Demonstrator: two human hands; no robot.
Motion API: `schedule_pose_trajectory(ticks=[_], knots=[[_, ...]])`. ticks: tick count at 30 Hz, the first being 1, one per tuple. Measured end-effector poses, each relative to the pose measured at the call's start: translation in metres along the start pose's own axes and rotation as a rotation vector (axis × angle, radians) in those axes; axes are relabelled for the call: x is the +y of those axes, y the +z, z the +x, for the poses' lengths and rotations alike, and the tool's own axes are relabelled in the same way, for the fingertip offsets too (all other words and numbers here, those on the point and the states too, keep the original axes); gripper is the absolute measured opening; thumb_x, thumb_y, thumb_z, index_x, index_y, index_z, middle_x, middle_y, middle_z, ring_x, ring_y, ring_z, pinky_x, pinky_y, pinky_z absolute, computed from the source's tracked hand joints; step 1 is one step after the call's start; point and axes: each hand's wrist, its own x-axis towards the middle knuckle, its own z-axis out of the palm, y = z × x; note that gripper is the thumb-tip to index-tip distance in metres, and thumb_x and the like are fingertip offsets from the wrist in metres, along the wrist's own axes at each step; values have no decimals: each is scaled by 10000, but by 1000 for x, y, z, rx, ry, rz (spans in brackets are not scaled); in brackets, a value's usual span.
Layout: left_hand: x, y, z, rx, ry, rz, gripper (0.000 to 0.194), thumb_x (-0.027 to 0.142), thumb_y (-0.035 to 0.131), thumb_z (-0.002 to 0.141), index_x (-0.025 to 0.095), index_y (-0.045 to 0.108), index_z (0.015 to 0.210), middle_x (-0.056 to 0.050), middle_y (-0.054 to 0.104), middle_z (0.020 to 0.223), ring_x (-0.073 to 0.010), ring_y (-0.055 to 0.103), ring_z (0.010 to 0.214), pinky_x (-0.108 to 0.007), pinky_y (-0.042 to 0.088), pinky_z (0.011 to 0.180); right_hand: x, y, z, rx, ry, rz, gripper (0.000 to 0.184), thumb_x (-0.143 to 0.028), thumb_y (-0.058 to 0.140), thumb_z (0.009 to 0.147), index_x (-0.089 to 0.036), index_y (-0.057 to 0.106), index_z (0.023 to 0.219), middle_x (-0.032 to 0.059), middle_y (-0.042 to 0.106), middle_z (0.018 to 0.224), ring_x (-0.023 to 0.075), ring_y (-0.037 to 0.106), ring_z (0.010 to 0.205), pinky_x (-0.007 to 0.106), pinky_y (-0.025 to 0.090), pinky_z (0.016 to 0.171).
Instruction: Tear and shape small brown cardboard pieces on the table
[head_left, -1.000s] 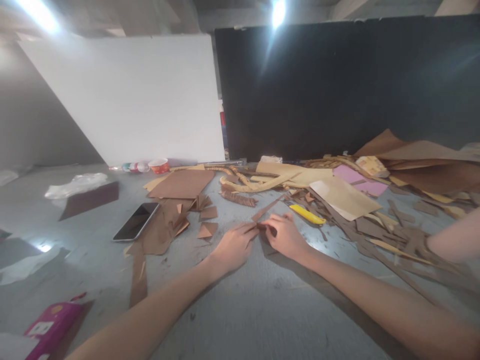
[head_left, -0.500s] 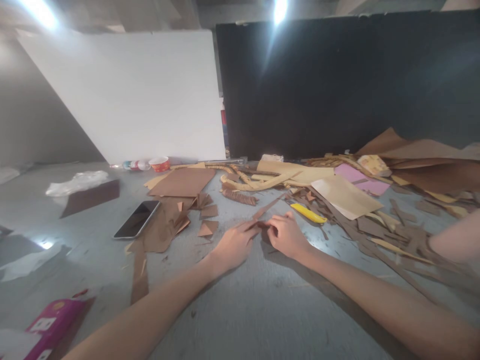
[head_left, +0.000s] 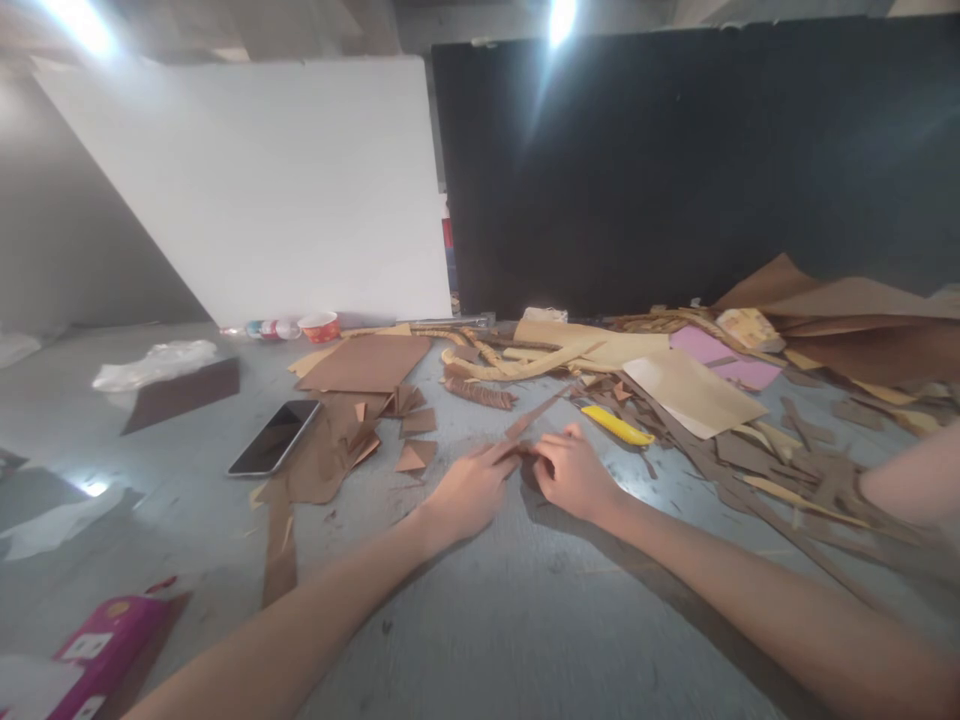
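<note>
My left hand (head_left: pixel 469 490) and my right hand (head_left: pixel 574 472) meet on the grey floor, both pinched on a narrow brown paper strip (head_left: pixel 534 417) whose free end runs up and to the right. The strip's held end is hidden between my fingertips. A yellow utility knife (head_left: pixel 616 426) lies just right of my right hand. Small brown paper triangles (head_left: pixel 415 457) lie to the left of my left hand.
A phone (head_left: pixel 274 438) lies face up at the left beside a brown sheet (head_left: pixel 364 364). Heaps of brown, tan and pink paper scraps (head_left: pixel 720 400) fill the right. A white board (head_left: pixel 262 190) and a black board (head_left: pixel 690 160) stand behind. A pink box (head_left: pixel 97 650) sits lower left.
Both hands have kept their pinch on the strip and shifted slightly up in view; my fingers have worked a little along it. Nothing else has moved.
</note>
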Motion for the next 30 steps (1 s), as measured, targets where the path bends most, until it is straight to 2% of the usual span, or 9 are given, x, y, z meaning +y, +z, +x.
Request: schedule_pose_trajectory(ticks=[5, 10, 16, 24, 30], knots=[[-4, 5, 0, -27, 22, 50, 451, 34, 454, 954, 167, 647, 1340, -128, 641, 1477, -263, 572, 1425, -457, 474, 1215, -1, -1, 0, -5, -18, -6, 233, -98, 506, 900, -196, 692, 801, 31, 666, 755, 181, 547, 690, 391, 310, 883], [-4, 3, 1, -44, -4, 26, 447, 31, 465, 932, 183, 666, 1301, -127, 651, 1466, -271, 583, 1409, -482, 489, 1193, -1, -1, -1, -4, -28, -14, 232, -95, 506, 894, -200, 673, 770, 33, 662, 744, 180, 539, 683, 386, 310, 865], [0, -3, 3, -71, -53, 18, 465, 17, 476, 903, 178, 646, 1304, -133, 650, 1465, -276, 608, 1377, -459, 511, 1162, -1, 0, -2, -34, -77, -61, 235, -129, 533, 895, -209, 629, 697, 41, 646, 702, 192, 550, 689, 401, 304, 865], [4, -6, 3, -89, -101, 47, 539, -24, 431, 863, 149, 560, 1357, -153, 691, 1334, -287, 655, 1266, -437, 562, 1053, -2, -5, -1, -63, -191, -99, 195, -115, 541, 910, -182, 698, 816, 82, 702, 785, 224, 599, 773, 420, 303, 873], [2, -5, 3, -99, 8, 63, 621, -7, 460, 856, 164, 527, 1449, -133, 591, 1523, -277, 580, 1393, -438, 490, 1174, -4, -9, 1, -105, -211, -139, 207, -94, 542, 903, -184, 678, 774, 90, 707, 822, 220, 589, 794, 422, 312, 895]])
